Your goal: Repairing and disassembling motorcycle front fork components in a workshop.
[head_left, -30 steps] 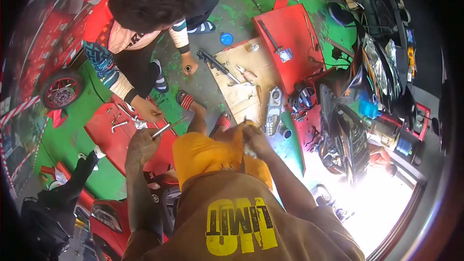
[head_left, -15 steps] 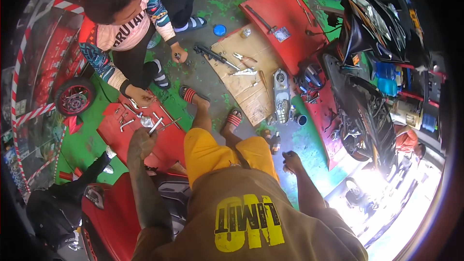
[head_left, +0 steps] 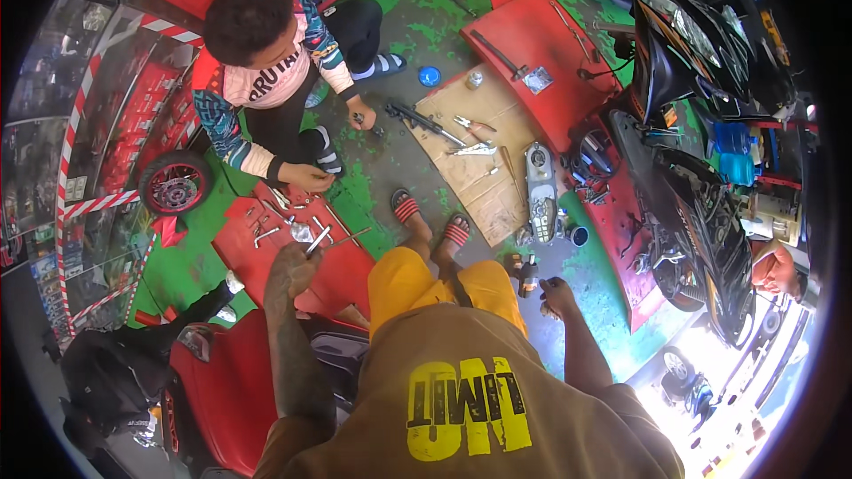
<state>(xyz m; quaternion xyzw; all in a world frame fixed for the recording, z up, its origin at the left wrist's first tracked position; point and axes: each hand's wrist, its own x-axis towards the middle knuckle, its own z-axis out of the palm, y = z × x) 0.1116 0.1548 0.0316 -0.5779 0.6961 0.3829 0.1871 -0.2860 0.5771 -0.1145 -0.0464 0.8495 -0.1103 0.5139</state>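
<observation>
My left hand [head_left: 295, 270] is closed around a slim, pale, rod-like thing [head_left: 319, 239], its tip pointing up and to the right. That hand hovers over a red panel [head_left: 257, 262] with several metal hand tools on it. On the other side, my right hand [head_left: 558, 298] hangs beside my yellow shorts with its fingers curled; whatever they hold, if anything, is hidden. Small dark-and-amber bottles [head_left: 528, 275] stand on the floor just left of it. A crouching co-worker's hand [head_left: 306, 178] reaches to the panel's far edge, and their other hand [head_left: 360, 115] grips a small dark part.
Ahead, a cardboard sheet [head_left: 461, 111] carries pliers [head_left: 473, 124], a shock absorber and a grey engine cover [head_left: 540, 191]. Partly dismantled motorcycles [head_left: 683, 222] line the right. A red scooter seat [head_left: 222, 390] is close at my lower left, near a loose wheel [head_left: 175, 183].
My view has shifted, so the scene sits farther right in the picture. The co-worker's nearer hand has moved slightly to the right. My left hand keeps its grip on the pale rod.
</observation>
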